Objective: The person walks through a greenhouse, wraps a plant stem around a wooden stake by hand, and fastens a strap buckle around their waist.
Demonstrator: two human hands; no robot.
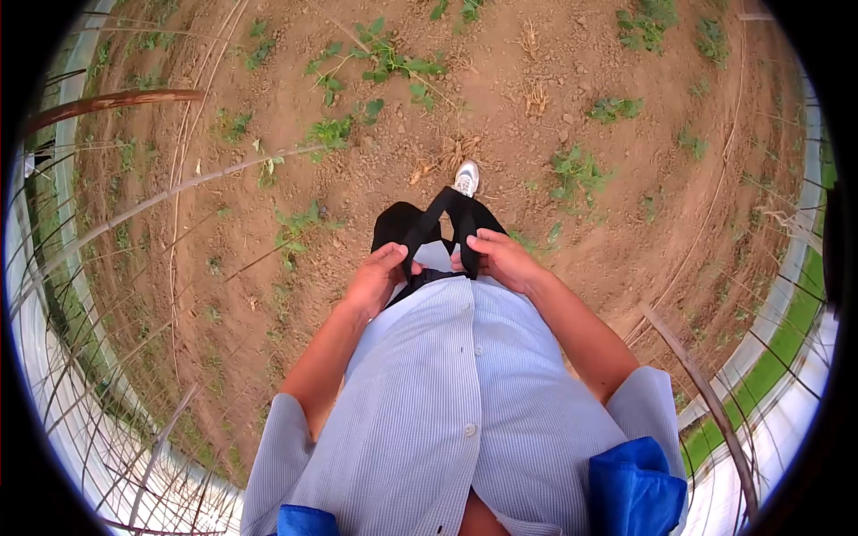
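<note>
White sheeting (34, 330) lines the left edge of the brown soil (268, 214), dotted with green plants. Left hand (380, 275) pinches one side of a looped black strap (433, 214) before the striped shirt (407, 357); right hand (508, 263) grips the other.

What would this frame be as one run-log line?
left hand: gripping black strap | right hand: gripping black strap | strap: at waist | white shoe: on soil

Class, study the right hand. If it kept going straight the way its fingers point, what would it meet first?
The right hand points inward and slightly forward, so it would most likely meet the near side of the black strap, already at its fingertips. Depth beyond that is unclear.
</note>
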